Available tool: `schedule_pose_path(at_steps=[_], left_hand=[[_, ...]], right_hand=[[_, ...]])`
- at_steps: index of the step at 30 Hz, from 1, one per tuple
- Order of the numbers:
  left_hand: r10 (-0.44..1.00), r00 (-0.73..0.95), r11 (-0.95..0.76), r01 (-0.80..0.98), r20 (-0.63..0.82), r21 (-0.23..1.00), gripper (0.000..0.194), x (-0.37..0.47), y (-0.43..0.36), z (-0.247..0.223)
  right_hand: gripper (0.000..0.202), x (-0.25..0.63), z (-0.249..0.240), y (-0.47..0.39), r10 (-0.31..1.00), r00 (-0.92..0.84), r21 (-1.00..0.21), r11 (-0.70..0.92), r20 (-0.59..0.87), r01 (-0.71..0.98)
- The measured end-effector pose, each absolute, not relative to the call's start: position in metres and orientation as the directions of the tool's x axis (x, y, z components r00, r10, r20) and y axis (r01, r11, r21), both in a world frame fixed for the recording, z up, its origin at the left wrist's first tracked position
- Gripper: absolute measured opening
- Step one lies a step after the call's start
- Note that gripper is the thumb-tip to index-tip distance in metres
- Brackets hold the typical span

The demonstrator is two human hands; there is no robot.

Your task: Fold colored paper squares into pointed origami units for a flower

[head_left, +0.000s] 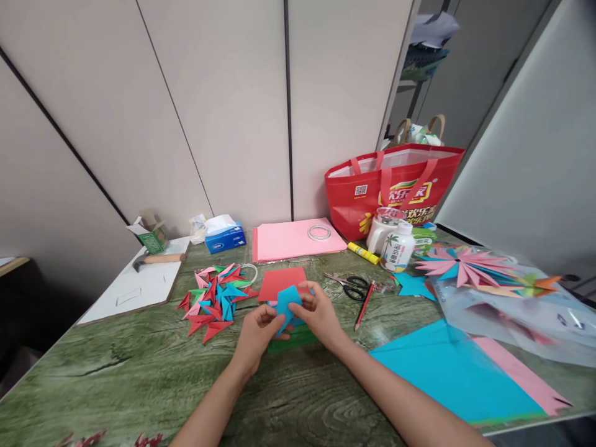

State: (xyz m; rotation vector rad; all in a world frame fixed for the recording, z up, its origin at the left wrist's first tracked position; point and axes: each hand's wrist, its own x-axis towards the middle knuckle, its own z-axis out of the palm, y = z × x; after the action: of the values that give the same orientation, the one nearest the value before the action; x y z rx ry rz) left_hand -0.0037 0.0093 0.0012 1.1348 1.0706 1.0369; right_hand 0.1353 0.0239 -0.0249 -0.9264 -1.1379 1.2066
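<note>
A small folded piece of blue paper is held up between both hands near the middle of the table. My left hand pinches its lower left edge, thumb in front. The fingers of my right hand grip its right side, with the thumb pressed on its face. Behind and below the hands are red paper and green paper, partly covered by them. To the left lies a pile of folded paper pieces in red, blue, pink and green.
Scissors and a red pencil lie right of my hands. Farther right are blue sheets, a plastic bag and a white bottle. Pink sheets, a tissue box and a red bag stand behind.
</note>
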Motion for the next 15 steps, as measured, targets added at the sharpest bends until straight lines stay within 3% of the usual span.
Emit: schedule_pose_path(at_steps=[6, 15], left_hand=[[0.989, 0.009, -0.149, 0.038, 0.149, 0.988, 0.024, -0.0080, 0.0138, -0.0016], [0.982, -0.011, -0.183, 0.208, 0.190, 0.961, 0.014, -0.0125, 0.0152, 0.0004]], right_hand=[[0.019, 0.1368, -0.0288, 0.0265, 0.971, -0.038, -0.971, 0.232, 0.234, -0.060], [0.015, 0.1361, -0.0300, 0.0241, 0.959, -0.086, -0.962, 0.273, 0.271, 0.012]])
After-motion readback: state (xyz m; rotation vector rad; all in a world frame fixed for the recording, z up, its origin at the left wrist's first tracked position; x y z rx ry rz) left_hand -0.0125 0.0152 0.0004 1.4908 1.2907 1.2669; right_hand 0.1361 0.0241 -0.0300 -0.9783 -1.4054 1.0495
